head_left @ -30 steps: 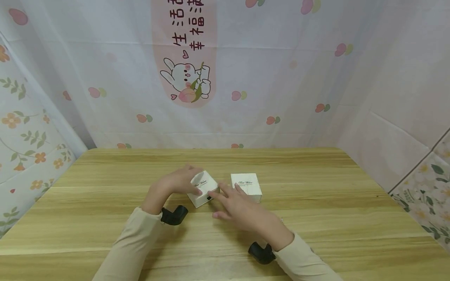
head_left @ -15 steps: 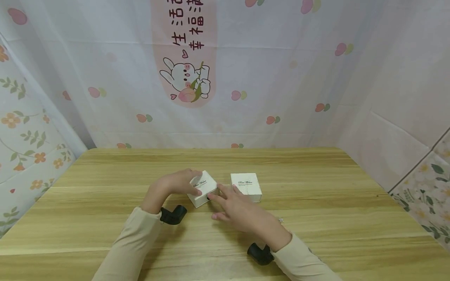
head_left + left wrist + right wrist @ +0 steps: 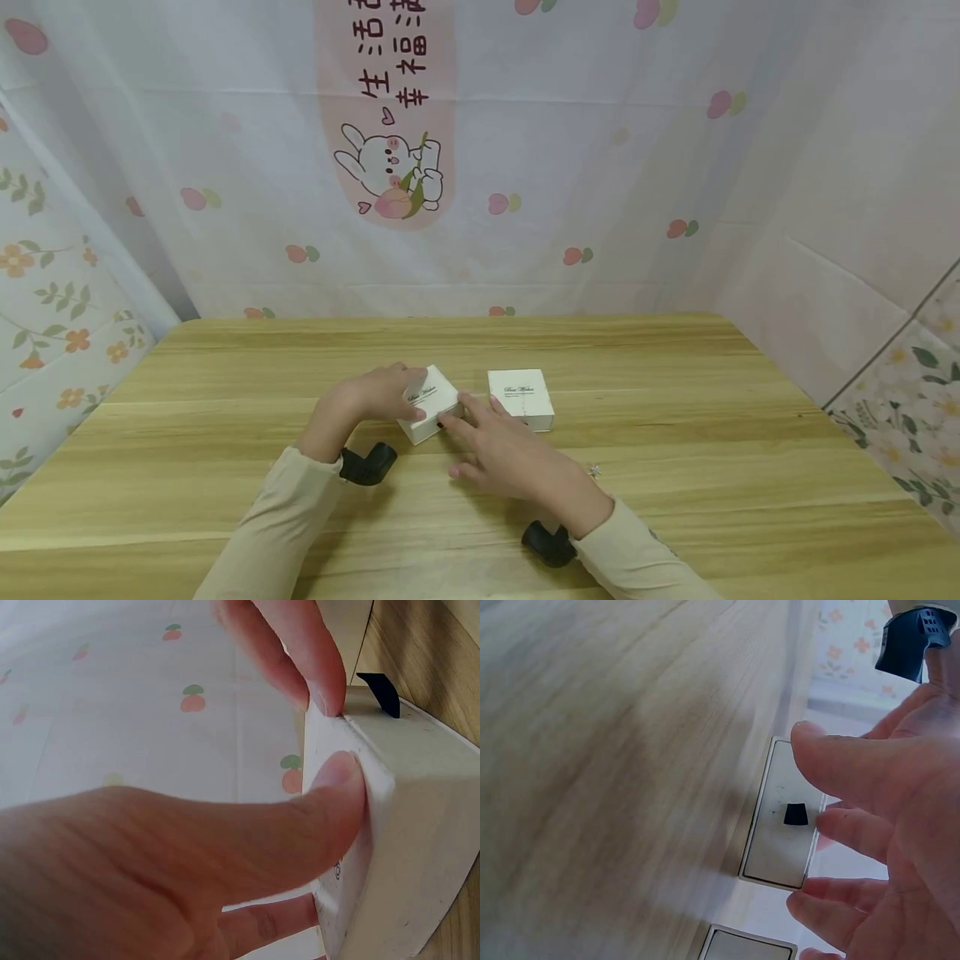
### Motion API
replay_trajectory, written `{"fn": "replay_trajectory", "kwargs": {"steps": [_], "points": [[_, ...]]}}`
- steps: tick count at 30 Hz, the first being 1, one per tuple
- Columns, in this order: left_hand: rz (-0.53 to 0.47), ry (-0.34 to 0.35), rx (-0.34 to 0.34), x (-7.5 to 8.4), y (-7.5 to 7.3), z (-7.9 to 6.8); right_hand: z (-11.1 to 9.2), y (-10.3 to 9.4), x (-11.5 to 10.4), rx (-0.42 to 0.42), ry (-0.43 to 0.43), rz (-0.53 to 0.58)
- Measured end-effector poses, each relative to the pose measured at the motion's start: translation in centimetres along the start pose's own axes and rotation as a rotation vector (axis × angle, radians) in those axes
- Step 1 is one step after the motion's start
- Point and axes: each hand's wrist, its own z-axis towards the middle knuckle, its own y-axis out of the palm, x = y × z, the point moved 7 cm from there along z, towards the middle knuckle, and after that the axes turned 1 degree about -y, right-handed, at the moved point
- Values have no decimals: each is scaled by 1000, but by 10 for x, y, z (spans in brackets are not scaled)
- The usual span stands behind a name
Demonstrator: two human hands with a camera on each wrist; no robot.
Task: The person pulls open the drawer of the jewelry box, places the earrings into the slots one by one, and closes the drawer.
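Note:
A small white gift box (image 3: 437, 395) with dark script on its lid sits at an angle on the wooden table. Across its left part lies my left hand (image 3: 375, 395); in the left wrist view the thumb (image 3: 341, 784) presses on the lid while other fingers bear on it lower down. My right hand (image 3: 513, 458) reaches in from the right with extended fingers, fingertips touching the box's front lid edge close to a black pull tab (image 3: 796, 814). The lid is down. A second white box (image 3: 525, 392) stands just right, partly behind the right hand's fingers.
Both wrists carry black camera mounts, one at the left (image 3: 367, 463) and one at the right (image 3: 550, 543). A small silvery star-shaped thing (image 3: 595, 471) shows beside the right wrist. Behind the wooden table (image 3: 225, 400) hangs a printed curtain (image 3: 480, 283).
The head view has turned slightly right, so everything sits a little further left in it. Hands and boxes keep nearly the same positions relative to one another.

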Motion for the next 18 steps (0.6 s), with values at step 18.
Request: {"fn": "replay_trajectory", "kwargs": {"steps": [18], "points": [[58,-28,18,8,6,-11,1,-5,-2,35,-16,19]]}}
